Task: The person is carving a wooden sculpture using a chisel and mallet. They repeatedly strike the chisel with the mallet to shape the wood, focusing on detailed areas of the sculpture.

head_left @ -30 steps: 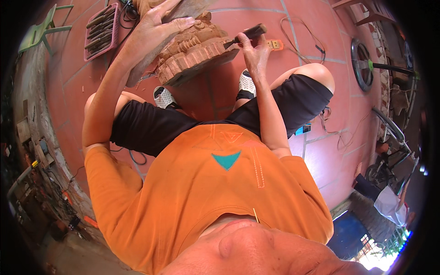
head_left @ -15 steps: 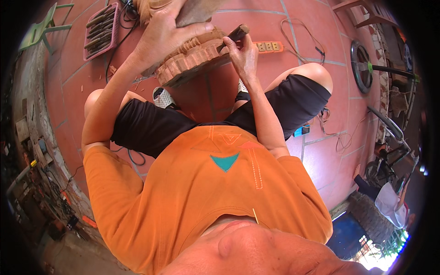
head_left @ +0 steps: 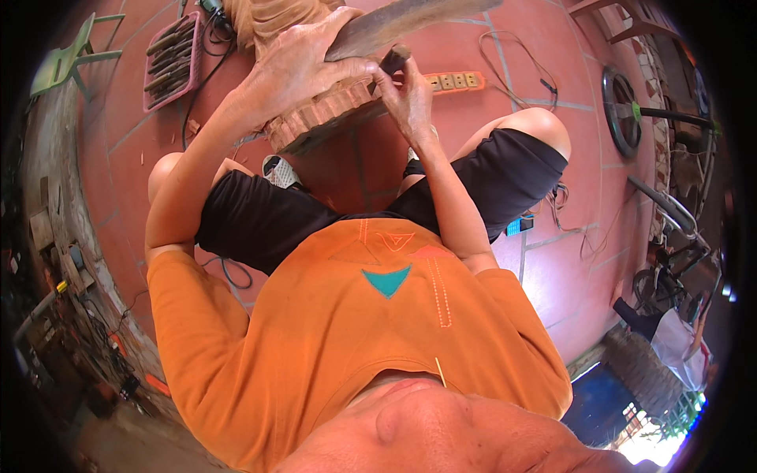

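Observation:
A carved wooden figure with a scalloped base lies in front of me, at the top of the view. My left hand is closed around a flat, bat-like wooden mallet, which points off to the right above the base. The left thumb reaches along toward the right hand. At the base's right end, my right hand pinches a carving chisel by its dark wooden handle. The chisel's blade is hidden by the fingers and the carving.
Several wooden-handled tools lie in a pink basket at the far left, beside a green chair. An orange power strip is on the tiled floor behind my right hand. A cable and a wheel-like ring are to the right.
The mallet has swung down and rightward, now stretching over the chisel. My right hand and the chisel have shifted slightly left, close to my left thumb.

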`<state>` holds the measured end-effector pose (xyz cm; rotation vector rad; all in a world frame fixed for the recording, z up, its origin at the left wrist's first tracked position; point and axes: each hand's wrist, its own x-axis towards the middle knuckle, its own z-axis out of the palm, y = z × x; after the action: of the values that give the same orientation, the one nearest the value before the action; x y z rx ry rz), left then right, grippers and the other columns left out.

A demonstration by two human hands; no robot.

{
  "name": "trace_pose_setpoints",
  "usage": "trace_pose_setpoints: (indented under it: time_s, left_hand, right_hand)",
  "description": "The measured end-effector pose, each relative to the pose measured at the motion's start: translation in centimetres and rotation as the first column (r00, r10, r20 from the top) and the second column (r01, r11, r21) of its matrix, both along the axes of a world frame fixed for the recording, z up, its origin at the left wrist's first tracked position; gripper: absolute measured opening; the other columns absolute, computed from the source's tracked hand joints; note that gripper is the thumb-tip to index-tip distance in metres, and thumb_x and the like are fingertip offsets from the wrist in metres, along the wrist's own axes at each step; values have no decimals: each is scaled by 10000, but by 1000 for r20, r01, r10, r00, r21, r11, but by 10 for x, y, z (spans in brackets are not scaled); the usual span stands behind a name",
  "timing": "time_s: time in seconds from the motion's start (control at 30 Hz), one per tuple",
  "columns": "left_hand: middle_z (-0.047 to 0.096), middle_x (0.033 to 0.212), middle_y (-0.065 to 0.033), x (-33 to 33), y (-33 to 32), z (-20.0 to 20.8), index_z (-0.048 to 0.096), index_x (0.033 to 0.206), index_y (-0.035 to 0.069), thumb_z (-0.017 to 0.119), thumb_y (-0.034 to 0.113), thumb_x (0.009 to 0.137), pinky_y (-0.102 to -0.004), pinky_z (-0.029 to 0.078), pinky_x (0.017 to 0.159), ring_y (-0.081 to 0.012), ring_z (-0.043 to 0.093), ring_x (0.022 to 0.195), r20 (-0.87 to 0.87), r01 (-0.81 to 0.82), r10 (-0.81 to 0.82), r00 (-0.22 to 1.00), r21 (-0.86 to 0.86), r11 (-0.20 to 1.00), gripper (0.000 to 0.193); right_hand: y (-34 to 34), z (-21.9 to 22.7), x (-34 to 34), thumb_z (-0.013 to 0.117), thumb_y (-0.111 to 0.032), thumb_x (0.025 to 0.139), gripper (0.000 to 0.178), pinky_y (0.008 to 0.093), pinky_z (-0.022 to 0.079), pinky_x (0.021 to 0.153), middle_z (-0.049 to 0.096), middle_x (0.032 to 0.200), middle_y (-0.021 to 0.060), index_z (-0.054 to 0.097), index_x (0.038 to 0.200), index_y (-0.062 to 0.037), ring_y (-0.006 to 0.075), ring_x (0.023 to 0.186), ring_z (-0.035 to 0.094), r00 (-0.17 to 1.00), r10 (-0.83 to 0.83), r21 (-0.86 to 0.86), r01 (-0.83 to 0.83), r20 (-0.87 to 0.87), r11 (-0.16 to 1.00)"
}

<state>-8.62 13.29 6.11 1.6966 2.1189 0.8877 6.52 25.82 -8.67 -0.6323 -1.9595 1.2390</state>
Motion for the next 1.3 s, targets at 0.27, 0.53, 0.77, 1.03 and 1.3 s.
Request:
trace_pose_setpoints:
  time_s: [0.27, 0.53, 0.77, 1.03, 1.3]
  left_hand:
    - [674, 1116, -268, -2, 0, 0, 510, 1366, 6, 751, 326, 863, -454, 497, 894, -463, 634, 1063, -23, 21, -28, 999, -242, 970, 643]
    - [694, 980, -111, -15, 1, -15, 539, 1350, -10, 733, 243, 889, -336, 508, 741, -202, 650, 807, 106, 69, -57, 993, -114, 991, 560]
    - [583, 809, -31, -15, 8, -6, 576, 1193, 6, 686, 192, 951, -252, 455, 596, -97, 552, 641, 574, 25, 65, 817, -147, 989, 325]
    - [577, 765, -45, -11, 16, -6, 551, 1036, 57, 603, 195, 1032, -254, 430, 516, -121, 531, 568, 820, -84, 115, 560, -82, 993, 148]
    - [592, 762, -50, -14, 14, -15, 561, 1037, 70, 622, 193, 1023, -249, 445, 510, -122, 545, 565, 839, -102, 133, 528, -93, 990, 138]
  right_hand:
    - [-1, 13, 5, 764, -176, 895, 307, 405, 528, 627, 641, 855, 185, 539, 1046, -31, 333, 692, 653, 1000, -6, 60, 6, -4, 998]
    - [17, -5, 6, 741, -272, 906, 391, 418, 513, 642, 647, 738, 170, 566, 1083, 29, 291, 687, 672, 983, -132, -295, 165, 128, 941]
    - [13, -10, 5, 749, -321, 906, 439, 409, 515, 640, 670, 781, 161, 576, 1122, 19, 257, 671, 665, 988, -133, -260, 147, 74, 954]
    - [13, -3, 10, 738, -302, 880, 450, 493, 496, 775, 669, 918, 252, 556, 1149, 9, 434, 876, 663, 986, -151, -240, 163, 69, 957]
    - [10, 8, 15, 730, -290, 865, 434, 493, 492, 782, 663, 914, 243, 551, 1142, -7, 443, 878, 656, 985, -135, -295, 162, 110, 942]
